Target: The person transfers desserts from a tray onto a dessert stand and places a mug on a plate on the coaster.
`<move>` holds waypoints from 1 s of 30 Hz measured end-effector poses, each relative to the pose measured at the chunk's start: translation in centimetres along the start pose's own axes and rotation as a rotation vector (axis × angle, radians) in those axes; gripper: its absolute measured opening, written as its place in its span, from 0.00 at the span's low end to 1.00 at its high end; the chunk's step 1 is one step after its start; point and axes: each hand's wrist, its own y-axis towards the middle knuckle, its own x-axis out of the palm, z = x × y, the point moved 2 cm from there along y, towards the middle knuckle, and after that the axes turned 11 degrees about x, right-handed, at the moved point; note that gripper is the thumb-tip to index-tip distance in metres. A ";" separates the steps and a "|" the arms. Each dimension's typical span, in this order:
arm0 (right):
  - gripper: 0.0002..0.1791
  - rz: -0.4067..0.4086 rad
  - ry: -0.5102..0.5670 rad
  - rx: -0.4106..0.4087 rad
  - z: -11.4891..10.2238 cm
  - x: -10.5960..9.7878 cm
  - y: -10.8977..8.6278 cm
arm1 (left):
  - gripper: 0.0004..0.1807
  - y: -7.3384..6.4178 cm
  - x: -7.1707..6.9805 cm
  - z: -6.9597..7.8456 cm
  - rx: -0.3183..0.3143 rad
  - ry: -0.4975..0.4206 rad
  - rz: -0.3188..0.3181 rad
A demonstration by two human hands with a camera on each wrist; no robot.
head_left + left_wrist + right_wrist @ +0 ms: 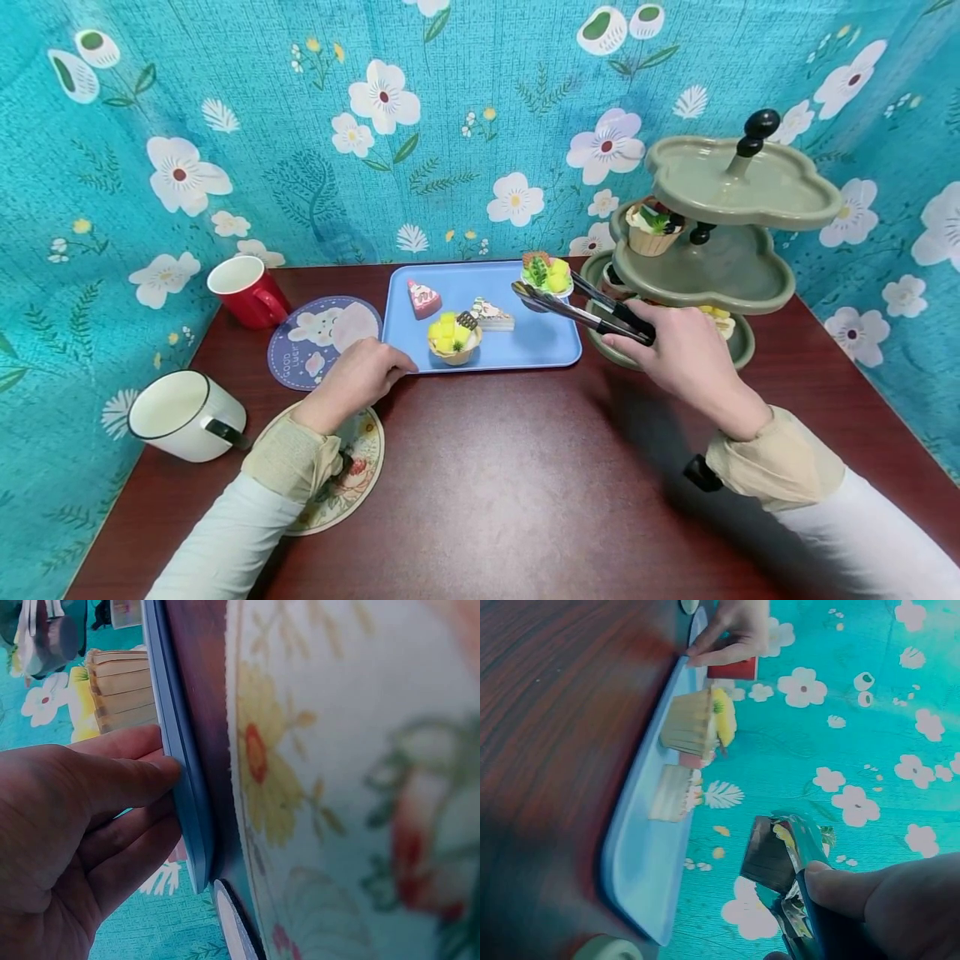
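Observation:
My right hand holds black-handled metal tongs, whose tips clasp a fruit-topped cupcake above the right side of the blue tray. From the right wrist view, this cupcake's dark cup hangs clear of the tray. At the tray's front left corner, my left hand pinches the rim, with its thumb on the near side in the left wrist view. On the tray lie a yellow-topped cupcake, a pink cake slice and a white layered cake slice.
A green three-tiered stand with cupcakes rises beside my right hand. To the left are a red mug, a white mug, a bunny placemat and a round floral mat under my left forearm.

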 end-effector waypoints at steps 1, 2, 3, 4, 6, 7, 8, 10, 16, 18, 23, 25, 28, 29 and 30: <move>0.26 0.006 0.003 -0.007 0.0 -0.2 -0.1 | 0.08 0.0 0.0 0.0 0.000 0.001 -0.001; 0.26 0.011 0.007 -0.014 -0.1 -0.4 -0.1 | 0.08 0.0 0.0 0.0 0.001 0.002 -0.001; 0.25 0.018 0.010 -0.024 -0.1 -0.6 -0.1 | 0.08 0.0 0.0 0.0 0.001 0.003 -0.001; 0.25 0.028 0.009 -0.033 -0.1 -0.8 -0.2 | 0.08 0.0 0.0 0.0 0.001 0.004 0.000; 0.25 0.042 0.009 -0.048 -0.1 -1.2 -0.2 | 0.08 0.0 0.0 0.0 0.001 0.006 0.002; 0.25 0.046 0.008 -0.052 -0.1 -1.4 -0.2 | 0.08 0.0 0.1 0.0 0.001 0.008 0.002; 0.25 0.050 0.004 -0.052 0.0 -1.6 -0.2 | 0.08 0.0 0.0 0.0 0.001 0.008 0.003; 0.26 0.048 -0.005 -0.039 0.1 -2.1 -0.3 | 0.08 0.0 0.1 0.0 0.001 0.009 0.003; 0.33 0.022 -0.014 -0.001 0.9 -3.3 -0.5 | 0.08 0.0 0.1 0.0 -0.002 0.011 0.000; 0.32 0.040 -0.020 -0.006 1.2 -3.8 -0.6 | 0.08 0.0 0.1 0.0 -0.002 0.014 0.000; 0.28 0.080 -0.037 -0.007 2.0 -5.1 -0.8 | 0.08 0.0 0.1 0.0 0.001 0.021 -0.002; 0.29 0.076 -0.040 0.004 2.5 -5.6 -0.9 | 0.08 0.0 0.1 0.0 0.004 0.024 -0.003; 0.32 0.063 -0.058 0.039 3.2 -6.2 -1.1 | 0.08 0.0 0.1 0.0 0.007 0.026 -0.003; 0.33 0.058 -0.063 0.050 3.4 -6.4 -1.2 | 0.08 0.0 0.1 0.0 0.007 0.026 -0.003; 0.33 0.053 -0.068 0.059 3.6 -6.6 -1.3 | 0.08 0.0 0.1 0.0 0.008 0.025 -0.002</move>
